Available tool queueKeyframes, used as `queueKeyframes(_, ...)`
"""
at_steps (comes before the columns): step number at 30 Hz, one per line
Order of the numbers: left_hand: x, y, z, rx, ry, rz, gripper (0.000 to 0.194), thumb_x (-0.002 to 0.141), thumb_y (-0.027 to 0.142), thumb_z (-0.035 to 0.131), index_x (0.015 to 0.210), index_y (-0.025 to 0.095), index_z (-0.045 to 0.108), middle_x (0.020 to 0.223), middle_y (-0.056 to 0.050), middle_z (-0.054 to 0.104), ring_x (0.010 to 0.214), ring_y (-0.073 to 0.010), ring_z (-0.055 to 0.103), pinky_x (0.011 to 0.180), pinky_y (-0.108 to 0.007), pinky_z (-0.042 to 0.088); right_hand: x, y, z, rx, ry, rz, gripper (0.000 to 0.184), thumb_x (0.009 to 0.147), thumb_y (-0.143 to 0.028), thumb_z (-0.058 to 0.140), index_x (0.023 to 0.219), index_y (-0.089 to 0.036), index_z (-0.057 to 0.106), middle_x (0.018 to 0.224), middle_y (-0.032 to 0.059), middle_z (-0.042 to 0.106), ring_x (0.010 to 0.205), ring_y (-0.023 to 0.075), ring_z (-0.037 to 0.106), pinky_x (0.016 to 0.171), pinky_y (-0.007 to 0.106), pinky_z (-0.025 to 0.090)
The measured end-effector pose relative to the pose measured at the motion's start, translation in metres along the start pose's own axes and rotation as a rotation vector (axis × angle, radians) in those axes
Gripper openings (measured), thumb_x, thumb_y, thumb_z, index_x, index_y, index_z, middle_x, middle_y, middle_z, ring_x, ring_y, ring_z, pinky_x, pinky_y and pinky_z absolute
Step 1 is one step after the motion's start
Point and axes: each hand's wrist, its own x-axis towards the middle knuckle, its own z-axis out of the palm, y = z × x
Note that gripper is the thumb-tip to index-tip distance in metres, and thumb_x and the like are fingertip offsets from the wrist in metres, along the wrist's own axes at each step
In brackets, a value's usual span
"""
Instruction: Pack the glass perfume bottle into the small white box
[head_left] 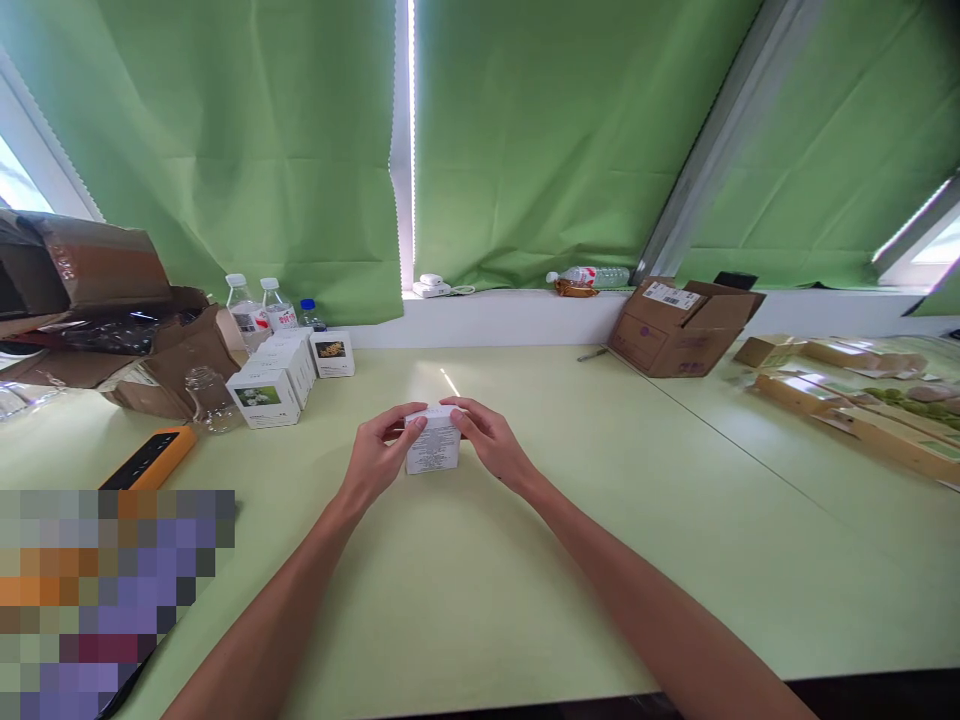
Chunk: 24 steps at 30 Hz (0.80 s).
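Observation:
A small white box with fine print on its near face stands on the pale green table, a little beyond the middle. My left hand grips its left side, fingers curled over the top edge. My right hand holds the right side, fingers bent over the top. Both forearms reach in from the near edge.
A row of similar white boxes stands at the back left beside water bottles, an empty jar and torn cardboard. An orange device lies left. An open brown carton sits back right; flat packages lie far right.

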Motion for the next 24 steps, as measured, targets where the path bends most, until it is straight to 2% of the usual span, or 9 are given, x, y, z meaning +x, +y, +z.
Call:
queueKeyframes(9,0.0,0.004,-0.01,0.029,-0.091,0.044,0.036,0.086,0.04,0.054,0.113,0.021,0.068,0.112,-0.007,0.07,0.095,-0.0217,0.065,0.08,-0.031,0.052,-0.001,-0.003,0.0,0.001,-0.001,0.008,0.044,0.088,-0.056,0.051,0.115,-0.024,0.062,0.088,0.003,0.067,0.09,0.0204,0.061,0.081,0.036,0.049)
queueKeyframes(17,0.0,0.003,-0.009,0.03,-0.052,0.049,0.033,0.086,0.032,0.05,0.111,0.02,0.068,0.107,-0.005,0.07,0.096,-0.0207,0.062,0.079,-0.028,0.048,0.0,-0.003,0.001,-0.006,0.004,0.003,0.044,0.088,-0.057,0.051,0.115,-0.025,0.063,0.096,0.0039,0.068,0.09,0.0202,0.061,0.08,0.035,0.049)
queueKeyframes(24,0.0,0.005,-0.007,0.031,-0.036,0.033,0.033,0.084,0.029,0.05,0.109,0.02,0.07,0.105,-0.004,0.07,0.093,-0.0198,0.061,0.075,-0.027,0.047,0.0,-0.001,0.0,-0.007,0.004,0.004,0.044,0.088,-0.057,0.05,0.116,-0.025,0.062,0.094,0.0036,0.068,0.09,0.0201,0.061,0.08,0.035,0.049)
